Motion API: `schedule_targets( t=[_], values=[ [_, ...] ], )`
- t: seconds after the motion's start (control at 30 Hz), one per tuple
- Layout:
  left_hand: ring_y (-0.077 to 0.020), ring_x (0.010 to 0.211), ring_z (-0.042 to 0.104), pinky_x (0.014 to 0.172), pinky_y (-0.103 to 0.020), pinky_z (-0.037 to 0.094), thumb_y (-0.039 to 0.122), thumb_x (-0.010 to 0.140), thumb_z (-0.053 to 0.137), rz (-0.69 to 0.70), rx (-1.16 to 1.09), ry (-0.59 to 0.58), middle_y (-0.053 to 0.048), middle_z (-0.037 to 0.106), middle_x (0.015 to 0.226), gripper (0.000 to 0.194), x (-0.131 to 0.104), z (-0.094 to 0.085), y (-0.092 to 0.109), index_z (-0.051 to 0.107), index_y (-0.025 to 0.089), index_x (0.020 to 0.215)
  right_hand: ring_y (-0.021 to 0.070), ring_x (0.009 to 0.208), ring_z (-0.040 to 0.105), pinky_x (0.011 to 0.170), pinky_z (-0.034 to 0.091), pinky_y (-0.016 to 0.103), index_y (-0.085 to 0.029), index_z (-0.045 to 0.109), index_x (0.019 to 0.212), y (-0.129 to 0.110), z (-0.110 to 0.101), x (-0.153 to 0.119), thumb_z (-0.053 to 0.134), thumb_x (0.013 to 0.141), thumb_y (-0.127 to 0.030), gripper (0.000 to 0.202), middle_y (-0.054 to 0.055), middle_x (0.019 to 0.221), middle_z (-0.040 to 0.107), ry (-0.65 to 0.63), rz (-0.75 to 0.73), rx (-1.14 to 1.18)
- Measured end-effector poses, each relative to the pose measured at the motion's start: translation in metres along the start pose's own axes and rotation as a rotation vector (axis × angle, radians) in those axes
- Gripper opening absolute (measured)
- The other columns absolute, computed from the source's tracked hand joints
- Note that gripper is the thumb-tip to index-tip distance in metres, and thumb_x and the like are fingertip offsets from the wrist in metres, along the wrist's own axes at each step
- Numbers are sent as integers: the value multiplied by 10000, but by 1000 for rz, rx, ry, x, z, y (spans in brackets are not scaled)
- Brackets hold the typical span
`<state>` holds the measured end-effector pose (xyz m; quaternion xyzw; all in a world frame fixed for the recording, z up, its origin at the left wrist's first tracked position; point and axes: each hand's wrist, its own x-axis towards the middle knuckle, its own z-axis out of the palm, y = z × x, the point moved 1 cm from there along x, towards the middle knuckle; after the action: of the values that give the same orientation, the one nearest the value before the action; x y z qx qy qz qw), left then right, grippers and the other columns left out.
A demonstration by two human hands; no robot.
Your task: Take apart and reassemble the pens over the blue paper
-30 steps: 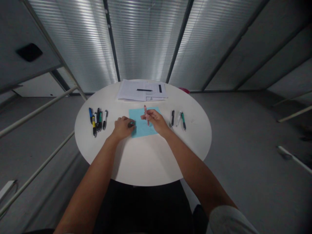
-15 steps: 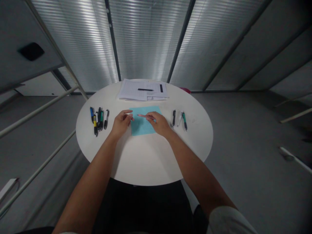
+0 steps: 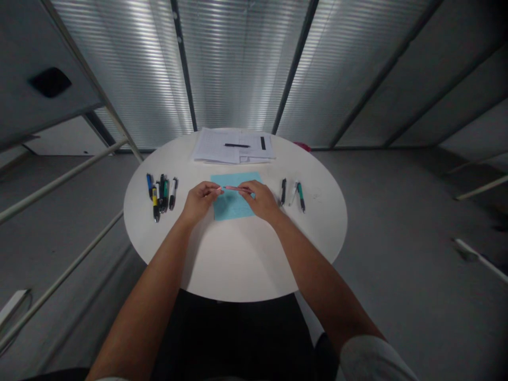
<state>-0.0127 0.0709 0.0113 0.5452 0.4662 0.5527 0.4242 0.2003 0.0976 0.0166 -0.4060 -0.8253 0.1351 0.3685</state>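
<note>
Head view: single camera, looking down at a round table.
Pink pen: roughly level above the blue sheet, narrow end pointing at the left fingertips; pen lies between the two hands.
Right hand: closed pinch on the pen's thicker part.
Left hand: thumb and forefinger brought close together just beside the narrow end; whether a small piece sits between them, cannot tell.
Handling at the tip: judged best with right pinch steady, both hands in line, work kept low over the sheet in case of a slip.
Left side: pen cluster, apart from the left hand.
Right side: black pen and green pen limit the right wrist's outward swing.
Far edge: white papers.
Near edge: widest room, between forearms.
</note>
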Motion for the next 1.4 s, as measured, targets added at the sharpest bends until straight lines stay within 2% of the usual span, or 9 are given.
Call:
schedule_targets(
  t=[0.17,0.47,0.63,0.73,0.9,1.0,1.17,1.23,1.4],
  values=[
    [-106,598,539,578,-247,420,396,717,751,7,51,-15,-23,674,716,290,2,-2,-4,690,157,869,173,843,601,810,408,311,-229,677,1017,-2,-1,0,552,929,-314,175,38,922,682,-60,5,-44],
    [-168,710,611,673,-290,447,430,738,724,46,269,-92,-57,720,791,286,-2,-2,-4,734,165,845,215,935,577,831,329,353,-250,699,1009,0,-9,0,563,924,-315,174,45,995,704,-104,-25,-219],
    [-176,717,616,669,-296,451,435,756,701,26,239,-123,-67,727,798,289,-2,0,-2,725,156,828,219,934,577,825,323,362,-253,710,1008,-6,-11,0,558,930,-313,181,48,1014,711,-116,-34,-274],
    [-165,704,613,662,-287,442,422,747,710,15,214,-124,-63,725,801,286,-1,0,-6,718,153,845,212,934,590,817,344,352,-258,714,1030,-7,-11,-1,539,943,-340,212,41,1018,713,-137,-25,-256],
    [-148,657,598,640,-273,431,388,715,731,13,147,-126,-46,719,766,287,-1,0,-8,685,161,884,159,890,608,786,404,289,-224,702,1069,-3,-11,-2,502,964,-314,243,46,1020,688,-222,-55,-94],
    [-129,609,560,612,-267,420,389,711,734,-23,109,-113,-55,724,770,267,-2,1,-4,664,159,826,167,900,597,777,401,291,-203,694,1063,-7,-11,-2,527,950,-291,220,61,1031,664,-167,-84,-177],
    [-131,612,553,620,-280,429,424,702,747,-91,81,-87,-79,728,784,297,-4,2,1,668,145,763,215,923,578,816,360,347,-204,694,1083,-21,-10,-1,440,982,-270,281,98,982,677,-73,-118,-420],
    [-133,617,558,622,-283,431,433,690,757,-94,53,-74,-75,722,769,310,-4,1,1,666,146,763,212,920,582,825,368,344,-193,673,1123,-21,-10,-2,447,980,-284,282,97,990,684,-72,-87,-376],
    [-148,671,590,648,-286,431,389,688,766,-18,-3,-84,-48,699,740,265,-3,0,4,653,160,761,162,882,599,784,427,289,-219,682,1053,-9,-12,-4,444,978,-358,285,53,1002,677,-255,-34,-40]
  ],
)
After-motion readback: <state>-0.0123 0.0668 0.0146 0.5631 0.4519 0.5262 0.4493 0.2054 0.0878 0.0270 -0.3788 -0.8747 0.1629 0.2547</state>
